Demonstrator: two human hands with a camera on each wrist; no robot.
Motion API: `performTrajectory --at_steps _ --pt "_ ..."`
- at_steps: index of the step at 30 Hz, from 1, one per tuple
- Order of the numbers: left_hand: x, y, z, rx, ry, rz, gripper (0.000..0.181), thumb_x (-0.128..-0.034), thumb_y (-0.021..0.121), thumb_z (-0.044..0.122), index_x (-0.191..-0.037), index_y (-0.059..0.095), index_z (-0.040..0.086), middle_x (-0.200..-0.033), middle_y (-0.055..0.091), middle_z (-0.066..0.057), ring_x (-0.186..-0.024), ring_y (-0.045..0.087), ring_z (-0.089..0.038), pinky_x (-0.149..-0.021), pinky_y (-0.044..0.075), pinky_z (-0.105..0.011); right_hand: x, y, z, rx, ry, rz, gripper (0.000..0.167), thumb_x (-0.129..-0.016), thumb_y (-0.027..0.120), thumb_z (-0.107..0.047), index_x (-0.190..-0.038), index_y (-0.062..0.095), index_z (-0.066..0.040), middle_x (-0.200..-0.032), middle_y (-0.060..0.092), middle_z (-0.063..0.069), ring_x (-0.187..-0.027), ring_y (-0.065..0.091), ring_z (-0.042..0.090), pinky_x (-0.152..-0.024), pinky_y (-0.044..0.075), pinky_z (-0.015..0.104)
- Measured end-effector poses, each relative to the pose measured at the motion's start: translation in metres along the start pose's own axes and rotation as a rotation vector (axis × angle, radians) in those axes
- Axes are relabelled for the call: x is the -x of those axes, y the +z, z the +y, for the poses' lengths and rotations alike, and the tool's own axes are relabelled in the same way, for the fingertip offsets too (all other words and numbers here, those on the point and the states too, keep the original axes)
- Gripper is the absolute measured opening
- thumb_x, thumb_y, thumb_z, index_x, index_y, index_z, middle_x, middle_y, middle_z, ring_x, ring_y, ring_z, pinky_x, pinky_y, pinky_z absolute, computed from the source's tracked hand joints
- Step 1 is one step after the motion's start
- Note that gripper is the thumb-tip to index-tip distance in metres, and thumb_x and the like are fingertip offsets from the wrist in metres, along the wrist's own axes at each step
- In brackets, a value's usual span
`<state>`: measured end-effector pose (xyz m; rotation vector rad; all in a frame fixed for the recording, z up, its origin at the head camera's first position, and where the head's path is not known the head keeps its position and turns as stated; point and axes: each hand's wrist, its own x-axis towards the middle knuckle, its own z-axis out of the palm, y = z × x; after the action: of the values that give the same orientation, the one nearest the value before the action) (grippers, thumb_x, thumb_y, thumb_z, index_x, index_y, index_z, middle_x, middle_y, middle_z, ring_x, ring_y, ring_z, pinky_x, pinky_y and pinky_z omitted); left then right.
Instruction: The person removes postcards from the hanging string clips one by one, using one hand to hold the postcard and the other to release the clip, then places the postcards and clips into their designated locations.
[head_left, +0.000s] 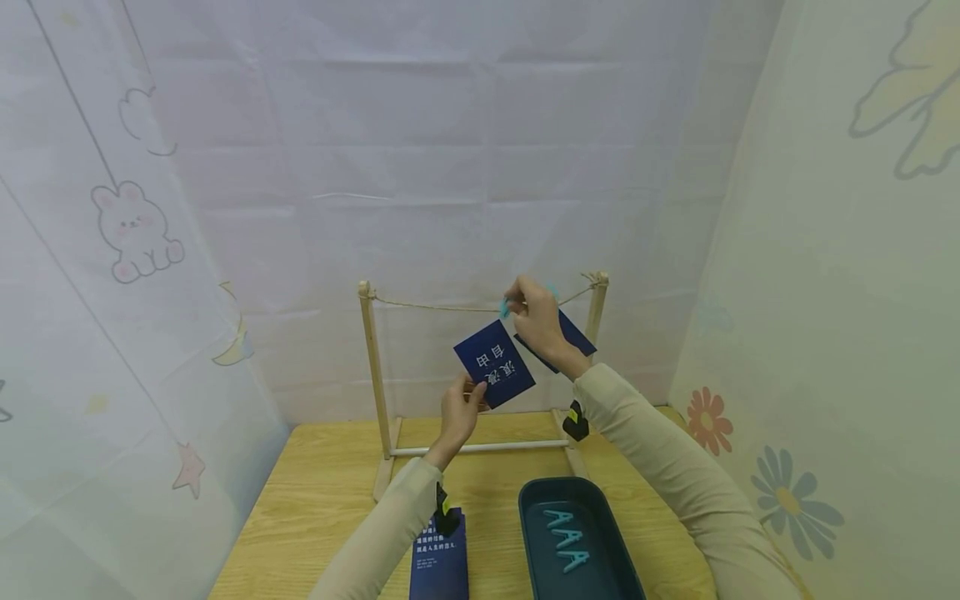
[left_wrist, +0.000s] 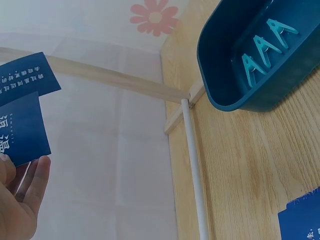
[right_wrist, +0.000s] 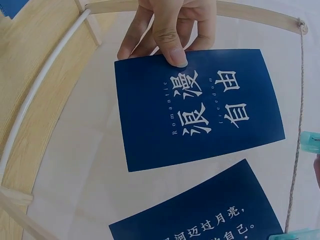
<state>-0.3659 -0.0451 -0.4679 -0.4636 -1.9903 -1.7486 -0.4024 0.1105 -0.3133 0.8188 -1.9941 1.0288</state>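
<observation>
My left hand (head_left: 457, 412) (left_wrist: 22, 205) (right_wrist: 175, 25) pinches a dark blue card (head_left: 480, 346) (left_wrist: 27, 130) (right_wrist: 145, 110) by its lower edge, thumb on the printed face. The card is tilted, its upper corner just below the rope (head_left: 442, 308) (right_wrist: 295, 175). At the rope, my right hand (head_left: 542, 321) pinches a teal clip (head_left: 504, 309) (right_wrist: 310, 142); only a sliver of that hand shows in the right wrist view. A second blue card (head_left: 576, 332) (left_wrist: 30, 75) (right_wrist: 210, 210) hangs from another teal clip (right_wrist: 297, 235), partly behind my right hand in the head view.
The rope spans two wooden posts (head_left: 375, 367) joined low down by a white rod (head_left: 480, 448) (left_wrist: 194, 165). Nearer on the table (head_left: 300, 500) stand a dark teal tray (head_left: 528, 533) (left_wrist: 220, 106) with several teal clips (head_left: 566, 540) and, left of it, more blue cards (head_left: 440, 571) (left_wrist: 300, 222).
</observation>
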Motion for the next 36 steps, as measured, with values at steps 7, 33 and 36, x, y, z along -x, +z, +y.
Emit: performTrajectory --at_steps 7,33,36 --pt "0.006 -0.005 0.020 0.023 0.000 -0.031 0.013 -0.0970 0.055 -0.008 -0.102 0.053 -0.020 -0.090 0.060 -0.040 -0.074 0.065 -0.056 -0.067 0.057 -0.060 0.009 0.000 0.002 -0.010 -0.001 -0.037 0.019 -0.085 0.058 0.022 -0.090 0.059 0.004 -0.094 0.066 0.020 -0.086 0.067 0.033 -0.076 0.059 0.042" --pt "0.010 -0.012 -0.008 0.003 -0.040 -0.023 0.009 -0.0978 0.057 -0.003 -0.101 0.058 -0.012 -0.088 0.065 -0.029 -0.072 0.068 -0.045 -0.064 0.062 -0.043 0.048 0.002 0.019 0.009 -0.003 -0.184 0.019 -0.089 0.058 0.019 -0.103 0.058 0.006 -0.100 0.064 0.023 -0.087 0.065 0.029 -0.075 0.058 0.039" --pt "0.015 -0.017 0.007 0.028 -0.041 -0.041 0.010 -0.0973 0.056 -0.007 -0.103 0.056 -0.015 -0.091 0.062 -0.034 -0.075 0.065 -0.050 -0.066 0.061 -0.048 0.052 0.002 0.020 0.012 0.002 -0.202 0.020 -0.087 0.059 0.019 -0.103 0.057 0.006 -0.100 0.065 0.022 -0.086 0.064 0.029 -0.074 0.058 0.038"
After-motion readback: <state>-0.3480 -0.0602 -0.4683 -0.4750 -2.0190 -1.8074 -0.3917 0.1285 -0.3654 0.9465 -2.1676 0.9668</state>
